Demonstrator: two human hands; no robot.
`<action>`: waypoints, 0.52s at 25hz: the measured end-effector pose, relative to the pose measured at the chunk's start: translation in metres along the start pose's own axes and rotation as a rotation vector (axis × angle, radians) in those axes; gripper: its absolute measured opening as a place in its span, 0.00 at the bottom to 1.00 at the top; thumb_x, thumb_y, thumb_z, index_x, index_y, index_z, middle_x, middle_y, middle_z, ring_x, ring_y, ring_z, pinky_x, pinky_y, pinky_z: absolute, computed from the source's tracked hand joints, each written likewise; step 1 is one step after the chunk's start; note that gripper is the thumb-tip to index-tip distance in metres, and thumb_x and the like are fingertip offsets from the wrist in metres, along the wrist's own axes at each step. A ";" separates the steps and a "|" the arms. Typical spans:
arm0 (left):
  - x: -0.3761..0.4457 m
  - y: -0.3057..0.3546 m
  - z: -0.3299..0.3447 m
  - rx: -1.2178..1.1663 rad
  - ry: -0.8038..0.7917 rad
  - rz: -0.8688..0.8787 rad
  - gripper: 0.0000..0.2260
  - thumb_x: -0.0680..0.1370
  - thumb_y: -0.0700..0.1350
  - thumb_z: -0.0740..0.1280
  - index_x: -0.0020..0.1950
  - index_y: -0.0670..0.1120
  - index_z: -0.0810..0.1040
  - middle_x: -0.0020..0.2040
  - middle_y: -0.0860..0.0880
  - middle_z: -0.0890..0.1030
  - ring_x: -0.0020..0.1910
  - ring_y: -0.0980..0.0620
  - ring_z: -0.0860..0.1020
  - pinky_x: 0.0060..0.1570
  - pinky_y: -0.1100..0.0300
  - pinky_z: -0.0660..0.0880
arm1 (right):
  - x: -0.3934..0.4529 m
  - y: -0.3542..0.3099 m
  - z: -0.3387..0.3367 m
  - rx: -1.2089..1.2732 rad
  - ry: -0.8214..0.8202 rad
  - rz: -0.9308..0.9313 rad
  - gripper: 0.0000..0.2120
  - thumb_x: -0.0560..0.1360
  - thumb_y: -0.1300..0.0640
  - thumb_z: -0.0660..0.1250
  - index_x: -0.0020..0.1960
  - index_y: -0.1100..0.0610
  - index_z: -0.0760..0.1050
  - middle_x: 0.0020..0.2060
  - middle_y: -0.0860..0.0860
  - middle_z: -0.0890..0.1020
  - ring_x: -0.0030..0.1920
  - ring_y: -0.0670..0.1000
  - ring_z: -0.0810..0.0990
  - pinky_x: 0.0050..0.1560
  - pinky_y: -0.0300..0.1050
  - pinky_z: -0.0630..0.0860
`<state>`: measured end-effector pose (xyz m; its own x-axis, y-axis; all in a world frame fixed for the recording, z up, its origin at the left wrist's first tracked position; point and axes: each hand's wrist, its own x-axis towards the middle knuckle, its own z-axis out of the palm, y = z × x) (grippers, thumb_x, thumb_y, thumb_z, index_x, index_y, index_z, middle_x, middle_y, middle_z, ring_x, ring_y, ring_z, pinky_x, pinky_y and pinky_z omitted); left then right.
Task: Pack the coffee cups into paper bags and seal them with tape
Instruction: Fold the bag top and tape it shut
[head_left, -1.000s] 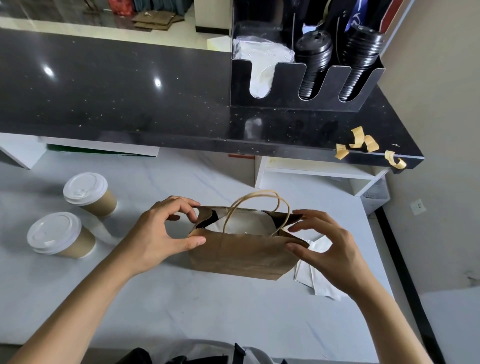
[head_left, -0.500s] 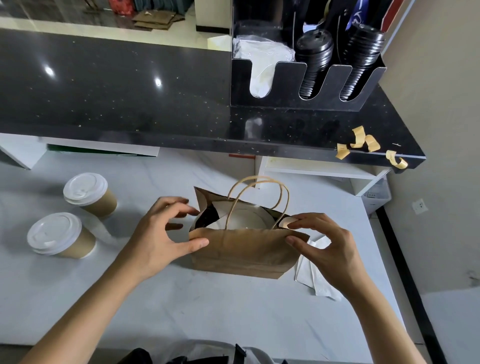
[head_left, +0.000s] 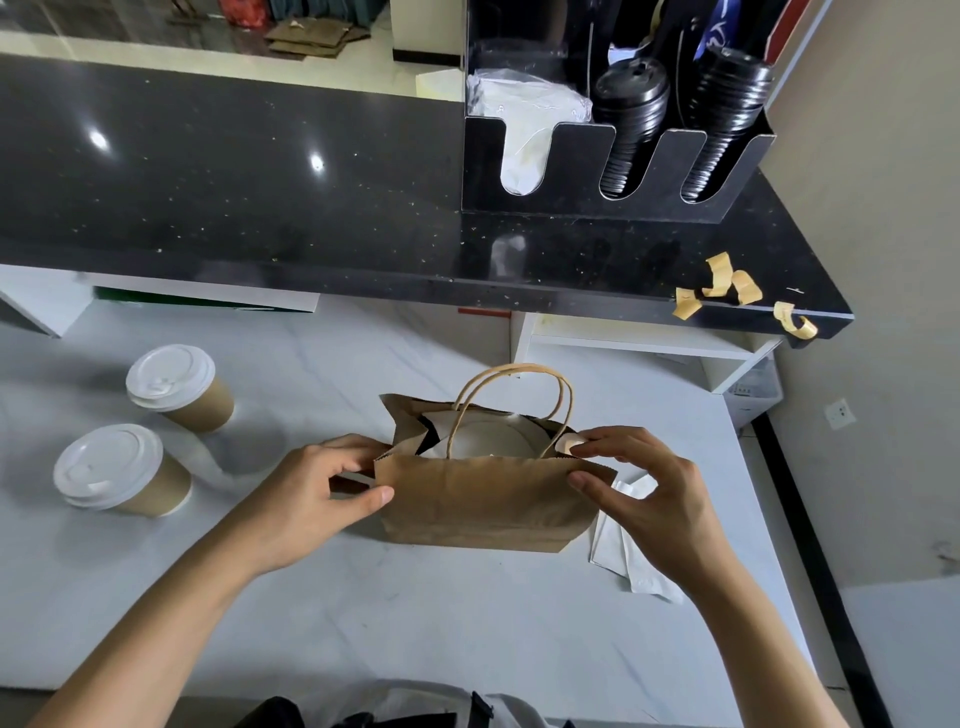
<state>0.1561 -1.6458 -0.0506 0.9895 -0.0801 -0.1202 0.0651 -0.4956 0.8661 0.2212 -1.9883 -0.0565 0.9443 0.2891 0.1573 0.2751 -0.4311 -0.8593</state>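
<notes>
Pinching the paper bag (head_left: 485, 499) at centre, left hand (head_left: 306, 499) at nine o'clock and right hand (head_left: 644, 488) at three gripping its rim, probably closing the mouth over a lidded cup (head_left: 488, 439) for taping, two coffee cups (head_left: 148, 431) waiting at nine o'clock.

Left hand (head_left: 306, 493) curled at the paper bag (head_left: 483, 499) edge, thumb pressed on its front, right hand (head_left: 644, 493) pinching the opposite top corner, forearms converging
</notes>
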 end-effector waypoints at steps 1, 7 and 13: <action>0.001 -0.001 0.000 0.029 0.007 0.014 0.04 0.77 0.45 0.74 0.49 0.54 0.86 0.58 0.59 0.82 0.58 0.58 0.82 0.60 0.53 0.77 | 0.000 0.000 0.000 0.000 -0.002 0.004 0.10 0.72 0.56 0.79 0.51 0.45 0.85 0.55 0.42 0.85 0.60 0.49 0.82 0.60 0.46 0.77; 0.015 0.014 -0.006 0.099 0.176 0.082 0.33 0.66 0.51 0.83 0.66 0.60 0.71 0.71 0.63 0.69 0.68 0.60 0.72 0.62 0.61 0.74 | 0.000 -0.002 -0.002 -0.017 0.001 -0.003 0.09 0.72 0.55 0.78 0.51 0.46 0.85 0.54 0.41 0.85 0.60 0.47 0.82 0.58 0.39 0.75; 0.037 0.032 -0.008 0.343 0.051 0.155 0.34 0.68 0.54 0.81 0.69 0.70 0.69 0.62 0.67 0.73 0.67 0.62 0.66 0.67 0.63 0.65 | -0.001 0.001 0.003 -0.024 0.071 0.048 0.12 0.70 0.56 0.81 0.44 0.49 0.77 0.49 0.41 0.85 0.54 0.49 0.82 0.56 0.43 0.76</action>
<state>0.1959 -1.6573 -0.0232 0.9900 -0.1378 0.0309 -0.1239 -0.7425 0.6583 0.2202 -1.9866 -0.0585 0.9666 0.2067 0.1513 0.2330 -0.4638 -0.8548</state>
